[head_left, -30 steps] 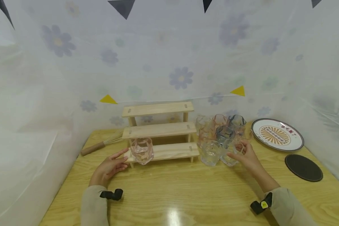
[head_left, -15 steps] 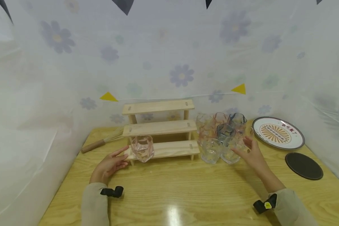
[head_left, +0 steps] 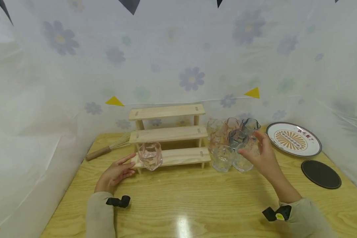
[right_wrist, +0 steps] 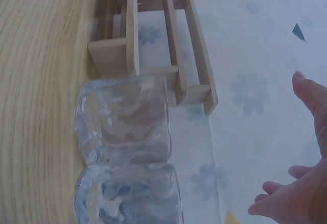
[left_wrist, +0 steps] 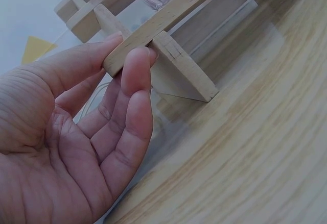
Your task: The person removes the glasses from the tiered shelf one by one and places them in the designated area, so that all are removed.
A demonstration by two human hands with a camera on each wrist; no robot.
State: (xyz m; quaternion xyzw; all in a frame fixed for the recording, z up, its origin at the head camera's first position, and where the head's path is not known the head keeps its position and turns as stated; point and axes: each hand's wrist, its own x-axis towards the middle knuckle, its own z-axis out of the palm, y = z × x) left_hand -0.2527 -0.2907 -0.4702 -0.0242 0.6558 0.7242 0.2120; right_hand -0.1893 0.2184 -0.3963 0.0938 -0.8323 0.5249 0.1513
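Observation:
A three-tier wooden shelf rack (head_left: pixel 184 157) stands at mid-table. My left hand (head_left: pixel 116 175) pinches the left end of its lowest board, thumb on top and fingers underneath, as the left wrist view shows. On that board, close to the hand, sits a pink wavy glass (head_left: pixel 150 158). To the right of the rack several clear, pink and blue glasses stand bunched together, with a clear glass (head_left: pixel 222 159) at the front. My right hand (head_left: pixel 266 162) hovers over the front right of the bunch, thumb and fingers apart and holding nothing. In the right wrist view a clear glass (right_wrist: pixel 122 122) appears below it.
A whisk (head_left: pixel 102 152) with a wooden handle lies left of the rack. At the right are a white patterned plate (head_left: pixel 273 145) and a dark round mat (head_left: pixel 320 174). A flowered curtain (head_left: pixel 166 49) hangs behind the table.
My right hand has let go of the front right clear glass, drawn back, then moved up and over the glasses. The left hand has kept its place on the board.

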